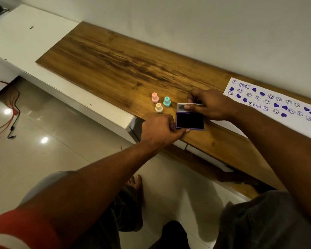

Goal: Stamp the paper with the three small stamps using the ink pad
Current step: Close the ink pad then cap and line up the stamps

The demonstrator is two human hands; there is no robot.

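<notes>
Steadying the ink pad (pixel 190 121) base with left hand (pixel 160 130) fingers closed, right hand (pixel 209 104) pinching its raised lid (pixel 182 106), beside three stamps (pixel 159 102)

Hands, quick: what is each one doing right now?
Left hand: closed on the near-left edge of the ink pad, steadying its base.
Right hand: fingers pinching the ink pad's lid, holding it open.

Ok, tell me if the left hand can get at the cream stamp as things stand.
Probably yes: the cream stamp stands upright just beyond the left hand, nothing between them. The hand would first have to let go of the ink pad.
</notes>
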